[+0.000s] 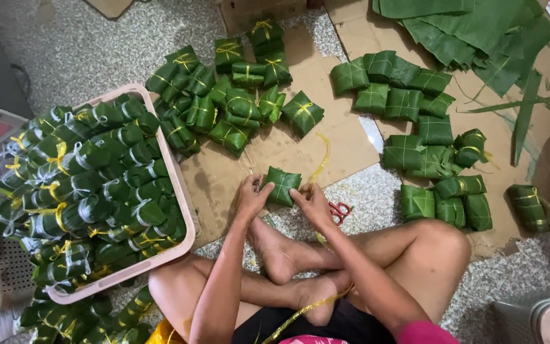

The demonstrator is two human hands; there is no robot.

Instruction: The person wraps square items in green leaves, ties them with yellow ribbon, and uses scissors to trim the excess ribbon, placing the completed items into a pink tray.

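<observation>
I sit cross-legged on the floor. A square parcel wrapped in green leaf rests on the cardboard in front of my feet. My left hand grips its left side and my right hand grips its right side. A yellow tying strip trails from the parcel up across the cardboard. Another yellow strip runs down over my lap.
A pink basket heaped with tied parcels stands at left. Piles of tied parcels and untied ones lie beyond. Banana leaves are stacked at top right. Red scissors lie by my right hand.
</observation>
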